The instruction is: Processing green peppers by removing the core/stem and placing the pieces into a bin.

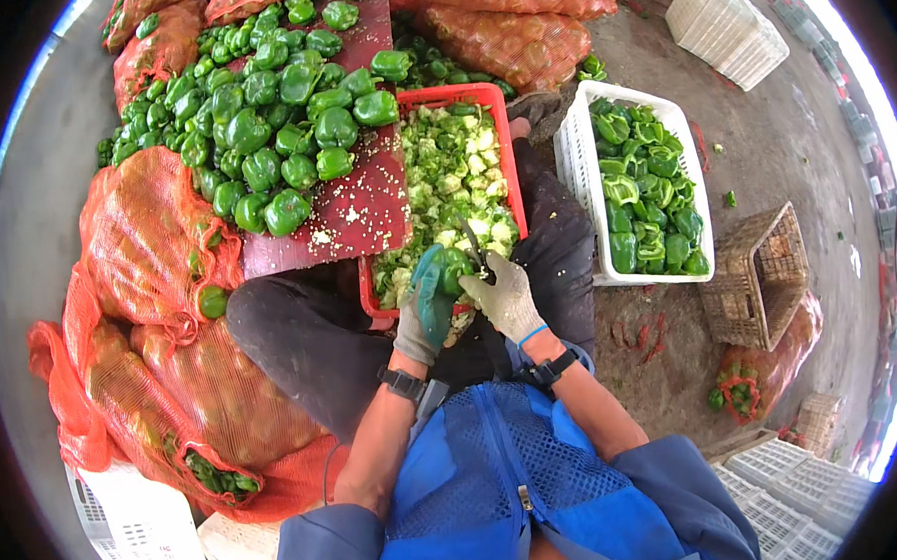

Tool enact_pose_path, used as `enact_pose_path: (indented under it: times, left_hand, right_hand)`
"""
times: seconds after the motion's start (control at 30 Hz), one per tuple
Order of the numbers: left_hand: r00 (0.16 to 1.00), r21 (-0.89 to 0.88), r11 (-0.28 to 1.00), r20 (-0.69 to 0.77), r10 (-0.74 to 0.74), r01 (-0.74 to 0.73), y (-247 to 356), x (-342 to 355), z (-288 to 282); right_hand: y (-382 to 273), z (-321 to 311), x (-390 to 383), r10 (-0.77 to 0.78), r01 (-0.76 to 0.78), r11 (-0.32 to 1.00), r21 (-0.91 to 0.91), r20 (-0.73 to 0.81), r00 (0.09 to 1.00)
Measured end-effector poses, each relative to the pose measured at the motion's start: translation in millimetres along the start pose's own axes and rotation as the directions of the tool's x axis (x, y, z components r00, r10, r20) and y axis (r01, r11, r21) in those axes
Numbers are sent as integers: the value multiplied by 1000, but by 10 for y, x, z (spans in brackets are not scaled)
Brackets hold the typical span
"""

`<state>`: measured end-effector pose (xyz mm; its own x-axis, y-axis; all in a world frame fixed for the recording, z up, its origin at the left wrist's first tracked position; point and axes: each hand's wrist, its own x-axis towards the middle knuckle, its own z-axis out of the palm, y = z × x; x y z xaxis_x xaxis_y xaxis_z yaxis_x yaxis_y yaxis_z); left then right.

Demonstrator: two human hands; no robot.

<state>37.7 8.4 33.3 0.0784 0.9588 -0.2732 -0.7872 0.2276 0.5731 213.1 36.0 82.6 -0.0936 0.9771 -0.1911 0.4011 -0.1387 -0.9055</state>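
Room ahead over the red crate (510, 162), bulk on both sides.
From my left grip (427, 299) and right grip (504, 296), a path runs forward above the pale scraps (450, 165). Leftward, the heap of peppers (252, 128) bars a low sweep, though the desk (376, 188) has a seed-strewn margin open beside it. Rightward, my leg (558, 225) and the white crate (577, 164) wall stand in the way; the dark blade (472, 241) crowds the gap between my grips.

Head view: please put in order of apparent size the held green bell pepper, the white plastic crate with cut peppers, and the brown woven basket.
Largest: white plastic crate
Middle: brown woven basket
Smallest: held green bell pepper
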Motion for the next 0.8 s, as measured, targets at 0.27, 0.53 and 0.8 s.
enact_pose_path:
  times: [0.27,0.53,0.8]
  left_hand:
    - [998,257,964,31,60,-66,30,-14,86]
    - [999,243,969,17,36,-40,31,23,111]
    - [996,370,928,-61,69,-42,45,2,224]
  right_hand:
    - [-23,-58,39,-37,37,999,-37,5,999]
    - [132,-40,118,32,-35,997,68,48,998]
    - [-117,-101,90,139,-153,962,225,76,987]
